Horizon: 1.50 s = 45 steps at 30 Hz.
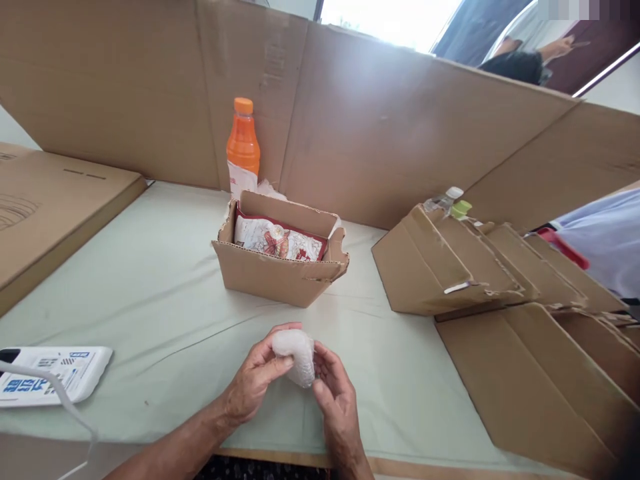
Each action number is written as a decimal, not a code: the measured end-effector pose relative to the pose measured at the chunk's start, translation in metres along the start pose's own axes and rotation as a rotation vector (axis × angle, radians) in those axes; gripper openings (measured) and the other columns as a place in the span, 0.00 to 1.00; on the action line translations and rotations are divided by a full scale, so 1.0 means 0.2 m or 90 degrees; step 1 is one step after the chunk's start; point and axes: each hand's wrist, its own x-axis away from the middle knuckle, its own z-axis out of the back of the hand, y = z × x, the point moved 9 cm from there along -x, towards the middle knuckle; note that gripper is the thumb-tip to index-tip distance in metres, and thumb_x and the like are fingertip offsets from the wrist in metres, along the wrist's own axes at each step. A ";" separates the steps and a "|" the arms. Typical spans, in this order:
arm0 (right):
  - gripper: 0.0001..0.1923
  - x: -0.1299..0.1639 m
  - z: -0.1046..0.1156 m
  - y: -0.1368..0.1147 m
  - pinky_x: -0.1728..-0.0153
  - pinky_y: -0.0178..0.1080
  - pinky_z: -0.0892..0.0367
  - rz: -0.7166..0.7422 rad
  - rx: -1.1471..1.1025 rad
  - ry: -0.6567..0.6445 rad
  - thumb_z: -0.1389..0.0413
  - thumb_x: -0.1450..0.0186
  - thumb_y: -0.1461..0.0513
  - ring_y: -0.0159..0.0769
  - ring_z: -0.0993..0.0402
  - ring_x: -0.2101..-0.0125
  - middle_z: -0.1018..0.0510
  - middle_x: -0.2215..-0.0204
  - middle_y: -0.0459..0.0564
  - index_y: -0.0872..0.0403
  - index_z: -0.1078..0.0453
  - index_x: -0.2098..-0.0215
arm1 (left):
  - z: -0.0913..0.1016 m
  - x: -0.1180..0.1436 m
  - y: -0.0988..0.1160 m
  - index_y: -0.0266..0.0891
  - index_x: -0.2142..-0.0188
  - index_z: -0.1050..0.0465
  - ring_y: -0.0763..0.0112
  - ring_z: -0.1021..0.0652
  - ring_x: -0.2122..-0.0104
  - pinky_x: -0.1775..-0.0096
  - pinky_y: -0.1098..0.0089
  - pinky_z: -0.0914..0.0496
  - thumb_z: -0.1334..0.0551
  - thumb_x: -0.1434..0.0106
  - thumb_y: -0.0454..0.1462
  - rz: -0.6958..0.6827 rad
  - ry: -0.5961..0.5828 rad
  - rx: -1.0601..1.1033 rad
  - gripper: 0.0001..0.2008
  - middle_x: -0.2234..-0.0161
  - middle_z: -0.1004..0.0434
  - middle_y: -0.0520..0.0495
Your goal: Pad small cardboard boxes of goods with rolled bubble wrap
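Bubble-wrapped bundle [296, 355] gripped at lower centre by left hand [255, 383] and right hand [336, 399]
Pale green table [150, 293], cardboard walls [380, 127] behind; open box [280, 257] mid-frame, bright window upper right

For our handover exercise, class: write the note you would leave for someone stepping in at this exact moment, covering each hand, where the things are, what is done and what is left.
Left hand: fingers closed on the small white bubble-wrap bundle, at its left side.
Right hand: fingers closed on the same bundle from the right, held just above the pale green table cover.
Open brown cardboard box: beyond the hands, already holding a red and white printed packet.
Orange drink bottle: upright behind the box.
Flattened cardboard boxes: stacked to the right.
Done: packet is in the box.
Left: bundle is still in hand, outside the box.
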 end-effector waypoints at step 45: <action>0.12 -1.10 -0.85 -0.46 0.71 0.37 0.34 0.308 1.109 -0.685 0.43 0.43 0.76 0.44 0.18 0.68 0.16 0.70 0.57 0.57 0.21 0.68 | 0.07 0.07 0.97 0.37 0.55 0.29 0.58 0.28 0.50 0.49 0.55 0.30 0.40 0.38 0.21 -0.791 0.362 -0.852 0.15 0.60 0.28 0.45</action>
